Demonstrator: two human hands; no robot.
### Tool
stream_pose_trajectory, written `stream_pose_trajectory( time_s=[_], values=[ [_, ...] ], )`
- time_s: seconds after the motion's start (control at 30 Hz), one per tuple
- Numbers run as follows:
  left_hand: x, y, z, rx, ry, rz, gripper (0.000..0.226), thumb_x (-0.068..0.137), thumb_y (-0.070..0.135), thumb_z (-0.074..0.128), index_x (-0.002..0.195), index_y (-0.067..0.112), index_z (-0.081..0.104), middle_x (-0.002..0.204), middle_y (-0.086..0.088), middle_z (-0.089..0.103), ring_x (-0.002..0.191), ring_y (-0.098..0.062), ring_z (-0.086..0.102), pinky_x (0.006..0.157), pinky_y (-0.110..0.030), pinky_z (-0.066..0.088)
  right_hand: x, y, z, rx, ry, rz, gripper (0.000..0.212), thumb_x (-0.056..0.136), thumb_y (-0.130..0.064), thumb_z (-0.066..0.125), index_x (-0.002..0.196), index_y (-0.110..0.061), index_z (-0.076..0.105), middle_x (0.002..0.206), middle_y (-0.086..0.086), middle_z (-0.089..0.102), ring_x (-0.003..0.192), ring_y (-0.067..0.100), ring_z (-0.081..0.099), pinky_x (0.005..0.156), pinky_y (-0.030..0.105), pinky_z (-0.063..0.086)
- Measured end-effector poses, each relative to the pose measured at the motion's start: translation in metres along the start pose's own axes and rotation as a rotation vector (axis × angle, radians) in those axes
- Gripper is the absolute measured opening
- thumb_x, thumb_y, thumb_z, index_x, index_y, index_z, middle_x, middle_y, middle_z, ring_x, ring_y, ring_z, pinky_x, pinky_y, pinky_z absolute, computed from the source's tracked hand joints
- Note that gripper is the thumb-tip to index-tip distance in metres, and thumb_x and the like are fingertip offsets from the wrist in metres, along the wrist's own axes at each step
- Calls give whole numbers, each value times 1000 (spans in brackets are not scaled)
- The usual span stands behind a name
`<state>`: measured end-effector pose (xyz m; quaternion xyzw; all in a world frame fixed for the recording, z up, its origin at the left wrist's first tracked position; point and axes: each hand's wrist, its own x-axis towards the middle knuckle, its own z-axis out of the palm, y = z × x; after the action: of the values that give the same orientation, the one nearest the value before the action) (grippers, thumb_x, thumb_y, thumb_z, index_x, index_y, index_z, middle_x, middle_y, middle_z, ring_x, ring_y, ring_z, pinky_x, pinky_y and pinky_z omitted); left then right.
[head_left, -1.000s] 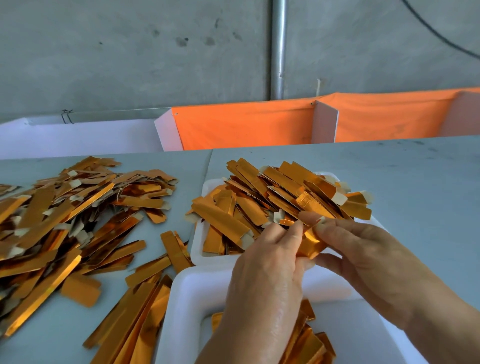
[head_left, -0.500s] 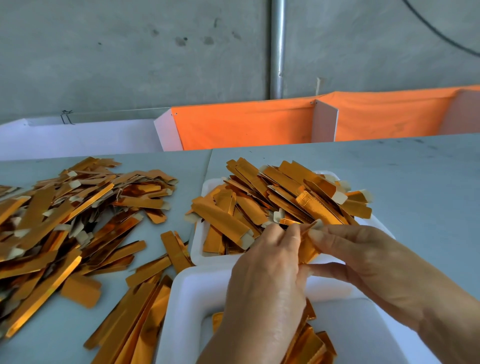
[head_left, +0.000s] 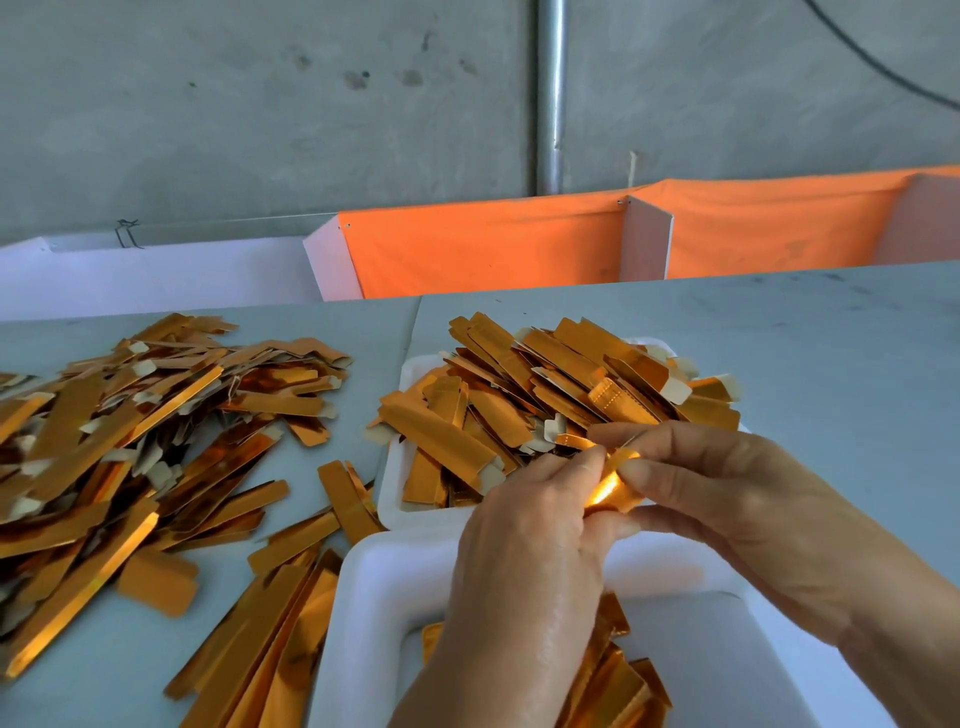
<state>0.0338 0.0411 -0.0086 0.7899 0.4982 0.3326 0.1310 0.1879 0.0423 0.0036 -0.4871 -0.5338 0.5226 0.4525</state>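
Just right of the frame's centre, the left hand (head_left: 530, 540) and right hand (head_left: 727, 499) each pinch one gold foil strip (head_left: 613, 486) in curled fingers, probably folding it, above the near white tray (head_left: 363, 597) for dropping in.

No lettering can be read on any gold strip (head_left: 613, 488)

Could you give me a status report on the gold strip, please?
Left hand and right hand pinching one gold strip. Nothing in the way.
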Motion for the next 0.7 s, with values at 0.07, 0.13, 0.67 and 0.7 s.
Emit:
stream_pose_trajectory(
  time_s=[0.07, 0.13, 0.67, 0.7],
  values=[
    [1, 0, -1, -12, -12, 14, 48, 94, 42, 46, 141, 34, 40, 126, 16, 56, 114, -1, 51, 95, -13, 43, 1, 1, -1, -16, -3, 10, 16, 78, -15, 63, 81, -5, 74, 104, -3, 73, 95, 18, 69, 82, 33, 58],
    [2, 0, -3, -3, -48, 16, 44, 96, 38, 43, 140, 31, 44, 123, 12, 60, 110, -4, 56, 94, -17, 46, 1, 1, 0, -25, -17, -5, 15, 75, -17, 64, 78, -7, 75, 105, -6, 72, 95, 15, 69, 75, 26, 58],
    [-1, -3, -4, 2, -37, -13, 35, 97, 44, 41, 128, 35, 53, 110, 17, 61, 98, -3, 54, 79, -10, 43, 5, 3, 2, -149, 48, -174, 9, 63, -22, 68, 69, -16, 71, 67, 4, 68, 58, 13, 63, 55, 19, 51],
    [-1, -2, -4, -16, -27, -2, 38, 93, 48, 46, 130, 37, 50, 112, 20, 59, 101, -1, 53, 82, -12, 45, 5, 4, 2, -150, 67, -174, 9, 63, -23, 68, 68, -15, 71, 67, 6, 68, 59, 14, 63, 55, 19, 51]
  ],
)
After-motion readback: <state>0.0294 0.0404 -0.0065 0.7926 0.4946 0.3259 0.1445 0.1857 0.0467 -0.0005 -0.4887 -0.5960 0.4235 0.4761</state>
